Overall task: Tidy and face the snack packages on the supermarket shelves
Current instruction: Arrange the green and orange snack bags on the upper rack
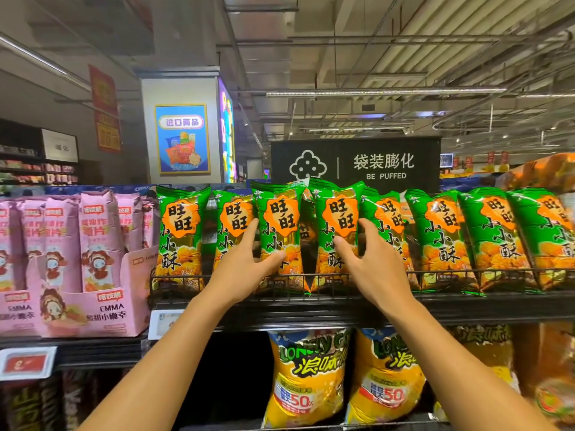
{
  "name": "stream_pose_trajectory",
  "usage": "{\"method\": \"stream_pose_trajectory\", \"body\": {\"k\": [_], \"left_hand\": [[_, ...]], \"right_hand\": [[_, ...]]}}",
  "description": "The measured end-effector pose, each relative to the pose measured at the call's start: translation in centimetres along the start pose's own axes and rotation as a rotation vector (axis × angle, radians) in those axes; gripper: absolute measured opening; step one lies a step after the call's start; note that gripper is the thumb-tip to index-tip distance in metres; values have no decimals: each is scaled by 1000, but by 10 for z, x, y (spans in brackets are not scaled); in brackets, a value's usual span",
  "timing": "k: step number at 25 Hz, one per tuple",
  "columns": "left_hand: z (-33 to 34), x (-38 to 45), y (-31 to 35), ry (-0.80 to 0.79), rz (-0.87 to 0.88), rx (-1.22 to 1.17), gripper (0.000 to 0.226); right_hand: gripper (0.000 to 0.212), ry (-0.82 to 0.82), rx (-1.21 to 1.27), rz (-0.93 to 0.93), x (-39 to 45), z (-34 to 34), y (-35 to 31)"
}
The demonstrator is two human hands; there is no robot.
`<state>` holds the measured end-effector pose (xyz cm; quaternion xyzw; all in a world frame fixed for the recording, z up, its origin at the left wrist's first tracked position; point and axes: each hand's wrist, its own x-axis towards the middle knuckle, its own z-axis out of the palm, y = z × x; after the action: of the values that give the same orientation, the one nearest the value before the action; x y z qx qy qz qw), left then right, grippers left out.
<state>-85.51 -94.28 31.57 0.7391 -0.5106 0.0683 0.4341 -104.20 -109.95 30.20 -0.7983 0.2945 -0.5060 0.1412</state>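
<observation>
Green foil snack bags (280, 234) stood on the top shelf (342, 309); left hand (245, 262) and right hand (370, 262) each clasped one. Likely light, puffy, slippery; hold by sides.

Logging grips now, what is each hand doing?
Left hand: grips a green snack bag, third from left.
Right hand: grips the next green bag.

A black aisle sign (355, 163) stands above the shelving; a white pillar (180, 88) carries a blue poster (182, 139) under an open ceiling of strip lights (385, 92).
</observation>
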Motion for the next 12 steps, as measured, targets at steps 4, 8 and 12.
{"method": "stream_pose_trajectory", "body": {"k": [4, 8, 12], "left_hand": [[10, -3, -3, 94, 25, 109, 93], [13, -2, -8, 119, 21, 140, 94], [14, -4, -8, 159, 39, 146, 96]], "right_hand": [[73, 28, -29, -50, -4, 2, 3], [73, 37, -27, -63, -5, 4, 5], [71, 59, 44, -44, -8, 3, 8]]}}
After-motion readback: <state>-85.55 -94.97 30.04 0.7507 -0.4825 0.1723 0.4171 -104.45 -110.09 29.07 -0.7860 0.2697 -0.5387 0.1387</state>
